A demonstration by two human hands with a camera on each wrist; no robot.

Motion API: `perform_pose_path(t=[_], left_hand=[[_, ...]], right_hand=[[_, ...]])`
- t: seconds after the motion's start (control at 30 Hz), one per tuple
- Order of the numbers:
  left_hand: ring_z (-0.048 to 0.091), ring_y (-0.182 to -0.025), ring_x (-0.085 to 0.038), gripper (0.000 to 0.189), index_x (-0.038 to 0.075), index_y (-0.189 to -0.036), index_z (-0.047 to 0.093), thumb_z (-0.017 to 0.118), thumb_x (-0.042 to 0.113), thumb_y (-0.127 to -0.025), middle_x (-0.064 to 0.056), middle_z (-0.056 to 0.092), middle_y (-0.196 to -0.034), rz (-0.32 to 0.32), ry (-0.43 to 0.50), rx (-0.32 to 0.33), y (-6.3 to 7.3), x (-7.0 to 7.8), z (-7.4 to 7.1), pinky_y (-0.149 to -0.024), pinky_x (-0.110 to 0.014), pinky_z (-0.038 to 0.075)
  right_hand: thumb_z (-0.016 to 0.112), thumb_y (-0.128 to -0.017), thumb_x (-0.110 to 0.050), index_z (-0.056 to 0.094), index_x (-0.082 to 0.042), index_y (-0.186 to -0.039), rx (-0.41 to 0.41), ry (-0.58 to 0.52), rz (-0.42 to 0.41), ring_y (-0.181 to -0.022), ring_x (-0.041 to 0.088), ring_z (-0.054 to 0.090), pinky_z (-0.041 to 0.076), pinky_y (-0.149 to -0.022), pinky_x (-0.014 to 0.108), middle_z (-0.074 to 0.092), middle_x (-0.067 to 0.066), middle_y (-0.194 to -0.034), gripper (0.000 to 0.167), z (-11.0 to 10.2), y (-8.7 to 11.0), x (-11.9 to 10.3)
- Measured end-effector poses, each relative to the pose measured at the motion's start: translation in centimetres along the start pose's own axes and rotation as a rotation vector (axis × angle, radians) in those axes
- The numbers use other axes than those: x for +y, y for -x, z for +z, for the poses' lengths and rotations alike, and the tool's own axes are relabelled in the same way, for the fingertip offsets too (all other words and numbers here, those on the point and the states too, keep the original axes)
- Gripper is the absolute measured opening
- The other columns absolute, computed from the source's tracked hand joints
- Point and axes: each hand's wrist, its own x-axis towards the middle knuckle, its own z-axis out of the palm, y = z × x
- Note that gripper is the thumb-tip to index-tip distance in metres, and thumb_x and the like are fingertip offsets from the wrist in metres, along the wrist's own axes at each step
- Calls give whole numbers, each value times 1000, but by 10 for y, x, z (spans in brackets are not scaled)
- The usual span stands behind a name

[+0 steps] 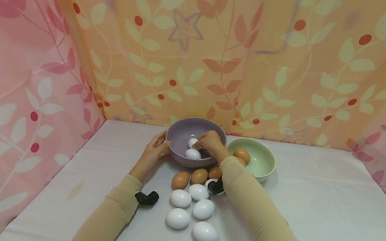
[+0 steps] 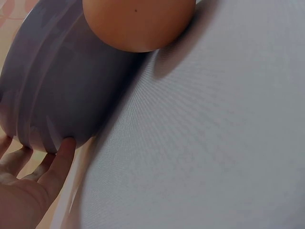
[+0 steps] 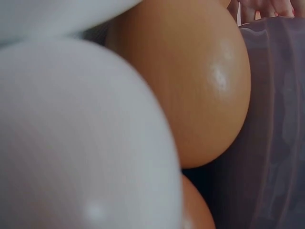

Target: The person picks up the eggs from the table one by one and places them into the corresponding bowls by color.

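Observation:
A purple bowl (image 1: 178, 134) stands at the back of the white-covered table with two white eggs inside. My right hand (image 1: 210, 141) reaches over its rim and pinches one white egg (image 1: 192, 142). The other white egg (image 1: 193, 154) lies just in front of it. Against the bowl's left outer side my left hand (image 1: 156, 150) rests its fingertips; the left wrist view shows the fingers (image 2: 62, 160) fairly straight along the wall. Brown eggs (image 1: 180, 180) sit in a row before the bowl, one (image 3: 200, 86) large in the right wrist view beside a white egg (image 3: 81, 138).
A light green bowl (image 1: 261, 163) with brown eggs (image 1: 242, 155) stands right of the purple one, partly behind my right forearm. Several white eggs (image 1: 203, 209) lie on the table (image 1: 323, 208) between my forearms. Patterned cloth (image 1: 198, 59) hangs behind.

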Motion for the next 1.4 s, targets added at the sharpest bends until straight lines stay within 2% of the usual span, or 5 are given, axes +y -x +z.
perform_pose_path(t=[0.3,0.4,0.53,0.77,1.4], left_hand=[[36,-146,-27,59,12,-156,29,53,17,-103,-11,24,-165,12,12,-5,-1,-3,2,-107,-47,47],[36,-146,-28,59,13,-157,29,54,17,-103,-10,23,-165,12,18,-7,-2,-4,4,-106,-46,48],[36,-146,-26,59,13,-156,30,54,17,-102,-10,23,-166,3,30,0,-1,-4,5,-106,-46,49],[38,-144,-27,59,13,-156,30,54,17,-102,-10,25,-165,6,33,7,-1,-2,5,-106,-47,48],[38,-145,-25,58,15,-156,30,53,17,-103,-10,25,-165,-17,41,11,-2,-2,0,-106,-45,48]], right_hand=[[81,-78,-7,73,3,-109,93,55,-71,-97,21,64,52,-82,25,72,18,-113,34,-3,3,0],[79,-82,-9,70,3,-117,110,-33,-123,-110,25,65,53,-87,25,70,18,-121,38,-6,9,-4],[77,-86,-10,66,3,-125,46,-195,-183,-116,26,66,55,-94,28,67,19,-127,42,-12,26,-15],[76,-88,-15,68,-3,-124,-99,-208,-239,-109,14,68,53,-85,18,72,12,-121,39,-26,74,-21],[77,-85,-13,61,7,-127,-273,-261,-211,-106,16,69,55,-87,19,70,23,-120,50,-50,164,27]])
